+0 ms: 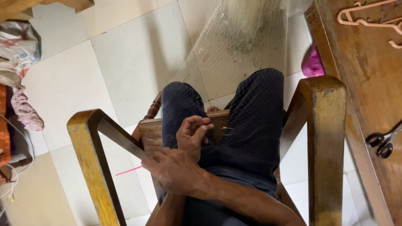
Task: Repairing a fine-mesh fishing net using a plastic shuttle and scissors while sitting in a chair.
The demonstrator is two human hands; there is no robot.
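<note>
A fine, almost clear net [238, 46] hangs from above and drapes over my dark trousers [255, 121] as I sit in a wooden armchair. My left hand [193, 133] is over my lap with its fingers curled, pinching the net's mesh. A small yellowish loop of thread [227, 131] lies just to its right. My right hand [169, 169] crosses over in front of the left wrist, closed on a thin pink stick [127, 170] that points left past the chair's edge.
Yellow-worn wooden armrests [90, 159] [324, 125] flank my lap. A wooden table at the right carries black scissors [380, 144] and a pink hanger [368, 16]. A magenta object [313, 63] sits by it. Clothes [19, 50] and a white cable [16, 167] lie at the left on the tiled floor.
</note>
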